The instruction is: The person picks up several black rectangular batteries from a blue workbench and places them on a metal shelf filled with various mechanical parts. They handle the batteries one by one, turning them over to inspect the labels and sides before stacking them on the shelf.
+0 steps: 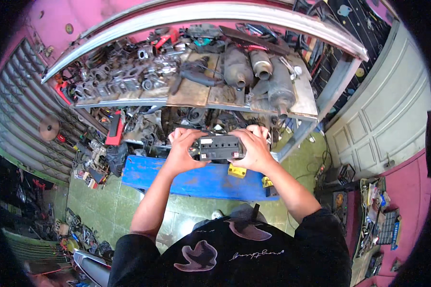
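Between my two hands I hold a black rectangular battery (219, 148) with reddish terminal spots at its near corners and a small white label. My left hand (183, 149) grips its left end, the thumb along the near side. On the right end, my right hand (252, 149) is closed round it in the same way. The battery is above the far part of a blue bench (177, 179). Just below my right hand a yellow battery-like block (237, 171) rests on the bench. Another yellow and black block (268, 183) is partly hidden by my right forearm.
Beyond the bench stands a metal-framed shelf (191, 98) loaded with engine parts (129, 81) and exhaust mufflers (237, 67). A red box (114, 134) and a black plastic bag (116, 160) are at the left. Cables (326, 155) lie near the white door (373, 110) at the right.
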